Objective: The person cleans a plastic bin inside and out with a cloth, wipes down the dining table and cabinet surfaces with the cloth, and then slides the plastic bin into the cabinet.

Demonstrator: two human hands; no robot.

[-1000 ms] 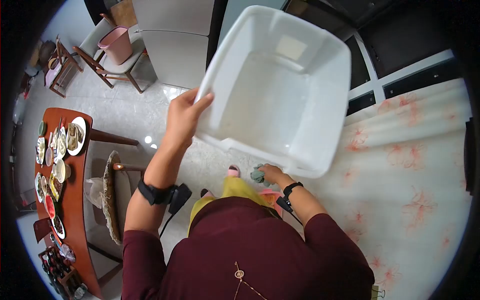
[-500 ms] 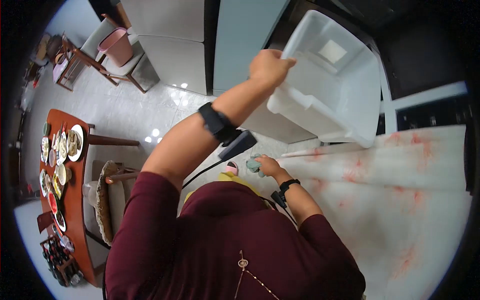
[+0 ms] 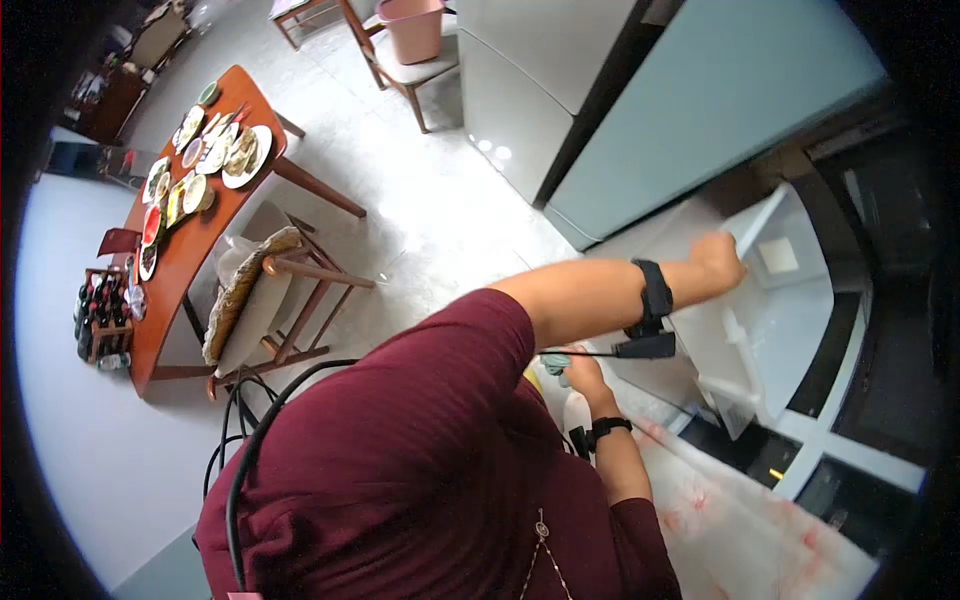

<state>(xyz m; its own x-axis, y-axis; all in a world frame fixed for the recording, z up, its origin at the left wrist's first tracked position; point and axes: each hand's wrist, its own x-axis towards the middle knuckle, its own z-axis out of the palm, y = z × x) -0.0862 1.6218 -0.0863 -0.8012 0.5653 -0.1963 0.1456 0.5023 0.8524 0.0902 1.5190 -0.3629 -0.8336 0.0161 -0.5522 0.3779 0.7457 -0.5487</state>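
A white plastic bin (image 3: pixel 815 318) is tilted at the right, its inside facing me, with a pale square patch on an inner wall. My left hand (image 3: pixel 716 262) is closed on the near rim of this bin, the arm stretched far out to the right. Lower down, my right hand (image 3: pixel 588 380) is closed around a crumpled grey-green cloth (image 3: pixel 556 363), partly hidden behind my left forearm and its strap. The bin is against a dark-panelled frame (image 3: pixel 812 432).
A translucent sheet with red flowers (image 3: pixel 715 500) hangs at the lower right. Pale cabinet doors (image 3: pixel 545 60) stand ahead. To the left are a wooden table (image 3: pixel 180 290) with dishes, a cushioned chair (image 3: pixel 290 300), and a pink bucket (image 3: pixel 412 30) on another chair.
My view has swung to the right. The bin, still gripped by my left hand, now sits lower and closer against the dark frame. My right hand keeps the cloth.
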